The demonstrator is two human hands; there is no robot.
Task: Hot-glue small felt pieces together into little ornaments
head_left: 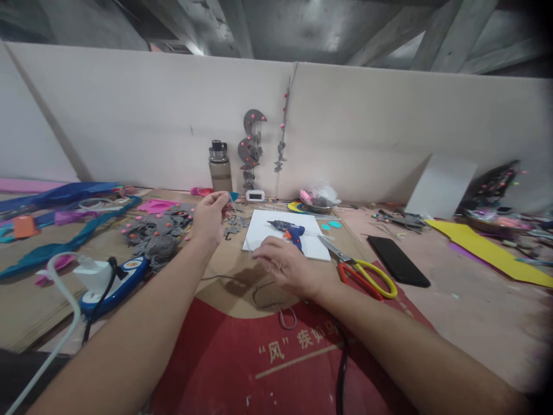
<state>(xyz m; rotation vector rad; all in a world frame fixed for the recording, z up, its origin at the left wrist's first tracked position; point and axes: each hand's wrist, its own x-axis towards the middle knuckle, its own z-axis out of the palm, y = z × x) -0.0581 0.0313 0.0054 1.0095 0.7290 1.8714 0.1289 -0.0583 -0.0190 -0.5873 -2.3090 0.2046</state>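
Note:
My left hand [209,216] is raised over the far part of the board, thumb and fingers pinching a small teal piece [234,196], which looks like felt. Nearer to me, my right hand [285,265] hovers with curled fingers. Whatever is between its fingertips, if anything, I cannot make out. Just beyond it a blue glue gun [291,229] with an orange trigger lies on a white sheet [317,249]. Thin grey yarn [287,319] loops on the board under my right hand. To the left are grey felt pieces with pink dots [151,226] and a ball of grey yarn [161,246].
Scissors [367,276] with red and yellow handles lie right of the sheet, beside a black phone [398,260]. A blue power strip [116,288] with cords is at left. A bottle [220,170] and small digital clock [255,196] stand by the back wall.

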